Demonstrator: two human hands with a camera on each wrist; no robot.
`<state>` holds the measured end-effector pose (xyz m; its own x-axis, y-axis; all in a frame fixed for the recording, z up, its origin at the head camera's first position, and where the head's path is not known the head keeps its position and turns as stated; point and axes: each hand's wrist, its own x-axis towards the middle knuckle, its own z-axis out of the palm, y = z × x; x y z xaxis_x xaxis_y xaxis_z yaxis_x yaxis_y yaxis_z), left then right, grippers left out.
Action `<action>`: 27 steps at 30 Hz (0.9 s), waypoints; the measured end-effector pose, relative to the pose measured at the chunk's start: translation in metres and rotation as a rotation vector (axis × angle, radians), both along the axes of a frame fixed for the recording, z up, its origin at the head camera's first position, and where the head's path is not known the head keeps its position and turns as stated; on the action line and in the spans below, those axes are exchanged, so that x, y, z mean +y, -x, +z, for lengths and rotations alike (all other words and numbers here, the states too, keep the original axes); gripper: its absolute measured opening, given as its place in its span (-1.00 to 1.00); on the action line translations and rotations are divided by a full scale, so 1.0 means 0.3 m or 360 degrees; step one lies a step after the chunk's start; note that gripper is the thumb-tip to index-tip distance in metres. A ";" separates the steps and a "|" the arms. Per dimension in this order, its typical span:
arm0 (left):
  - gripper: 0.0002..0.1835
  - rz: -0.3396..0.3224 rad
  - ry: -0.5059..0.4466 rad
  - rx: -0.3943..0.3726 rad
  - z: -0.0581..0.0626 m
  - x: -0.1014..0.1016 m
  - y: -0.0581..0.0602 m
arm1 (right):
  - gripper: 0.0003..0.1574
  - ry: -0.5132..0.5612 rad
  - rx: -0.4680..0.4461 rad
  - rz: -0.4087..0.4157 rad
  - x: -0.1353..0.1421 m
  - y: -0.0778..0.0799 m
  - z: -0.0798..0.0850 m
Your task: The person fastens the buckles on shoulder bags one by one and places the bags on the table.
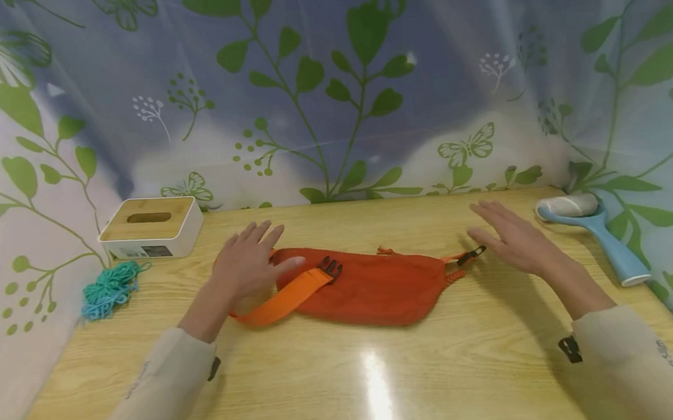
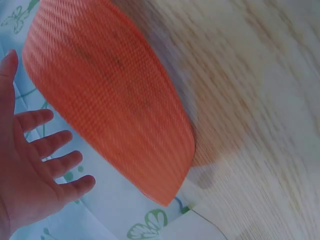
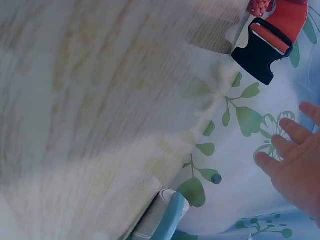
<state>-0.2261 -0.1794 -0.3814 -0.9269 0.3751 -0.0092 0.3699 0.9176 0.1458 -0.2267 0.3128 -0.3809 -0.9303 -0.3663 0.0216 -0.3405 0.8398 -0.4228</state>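
Note:
A red-orange waist bag (image 1: 371, 289) lies flat across the middle of the wooden table. Its bright orange strap (image 1: 284, 301) loops out on the left and folds back over the bag, ending in a black buckle (image 1: 331, 269). On the right end, a short strap carries the other black buckle half (image 3: 262, 50). My left hand (image 1: 252, 261), fingers straight and spread, hovers over the bag's left end and strap. Just right of the right-hand buckle, my right hand (image 1: 511, 240) is held above the table with extended fingers. Both hands hold nothing.
At the back left stands a white tissue box (image 1: 184, 230) with a wooden lid, and teal and blue yarn (image 1: 110, 291) lies in front of it. A lint roller with a blue handle (image 1: 617, 249) rests at the right edge. A leaf-patterned curtain (image 1: 329, 106) hangs behind.

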 end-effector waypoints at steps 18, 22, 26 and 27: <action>0.02 0.0000 -0.0207 -0.0154 -0.037 0.083 -0.027 | -0.21 0.0242 -0.0209 0.0082 0.011 -0.011 -0.038; -0.02 -0.0087 -0.0221 -0.0205 -0.047 0.095 -0.025 | -0.25 0.0296 -0.0217 0.0102 0.021 -0.014 -0.048; -0.09 -0.0119 -0.0217 -0.0158 -0.053 0.109 -0.026 | -0.26 0.0316 -0.0221 0.0133 0.025 -0.018 -0.052; -0.12 -0.0123 -0.0215 -0.0137 -0.054 0.113 -0.025 | -0.27 0.0318 -0.0219 0.0143 0.026 -0.018 -0.054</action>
<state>-0.2185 -0.1456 -0.3977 -0.8933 0.4483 -0.0322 0.4192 0.8568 0.3003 -0.2212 0.3205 -0.3970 -0.8934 -0.4487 -0.0226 -0.3378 0.7039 -0.6248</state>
